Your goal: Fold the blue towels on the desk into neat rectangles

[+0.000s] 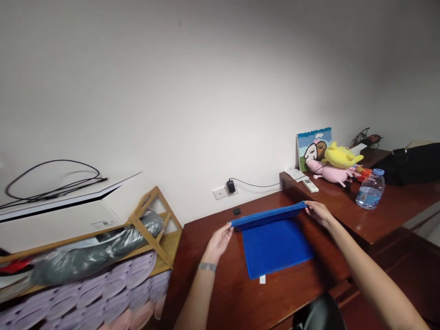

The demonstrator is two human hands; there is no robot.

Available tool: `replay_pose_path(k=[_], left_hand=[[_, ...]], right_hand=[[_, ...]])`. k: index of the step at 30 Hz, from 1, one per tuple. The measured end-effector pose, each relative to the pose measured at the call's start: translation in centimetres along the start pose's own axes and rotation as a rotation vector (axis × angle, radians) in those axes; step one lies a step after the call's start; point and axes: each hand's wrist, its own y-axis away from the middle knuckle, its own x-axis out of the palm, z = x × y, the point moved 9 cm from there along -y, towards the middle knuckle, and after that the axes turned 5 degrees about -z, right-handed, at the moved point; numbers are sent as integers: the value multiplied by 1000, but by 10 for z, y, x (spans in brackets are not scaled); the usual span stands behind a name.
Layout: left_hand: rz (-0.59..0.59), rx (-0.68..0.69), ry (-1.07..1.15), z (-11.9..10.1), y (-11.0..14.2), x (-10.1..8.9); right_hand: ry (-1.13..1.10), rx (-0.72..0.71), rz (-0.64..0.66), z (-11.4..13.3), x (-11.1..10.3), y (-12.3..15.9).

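Note:
A blue cloth point(277, 250) with a small white tag lies partly on the reddish-brown desk point(220, 293). Its far edge is lifted and folded over, stretched between my two hands. My left hand point(220, 242) pinches the left corner of that edge, with a grey band around the wrist. At the opposite corner, my right hand point(318, 213) grips the cloth between thumb and fingers. The near part of the cloth rests flat below the raised fold.
Right, on a higher surface, are a water bottle point(370, 190), a white remote point(310, 184), pink point(332, 173) and yellow plush toys point(342, 156) and a dog picture point(311, 151). A plug point(231, 186) sits in the wall. Left stands a wooden rack point(168, 245) with purple slippers point(92, 291).

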Motion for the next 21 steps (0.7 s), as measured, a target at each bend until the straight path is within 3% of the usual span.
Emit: replay_pose_path(k=[2, 7, 10, 16, 21], left_hand=[[28, -5, -12, -12, 5, 3], [52, -30, -61, -3, 25, -3], [48, 8, -64, -8, 25, 5], [68, 156, -65, -66, 12, 50], [156, 345, -81, -123, 23, 81]], right_hand=[[-22, 29, 7, 8, 0, 6], [-19, 75, 22, 12, 0, 34], [-29, 49, 49, 28, 9, 43], [-72, -74, 86, 93, 36, 37], [-21, -235, 145, 149, 47, 43]])
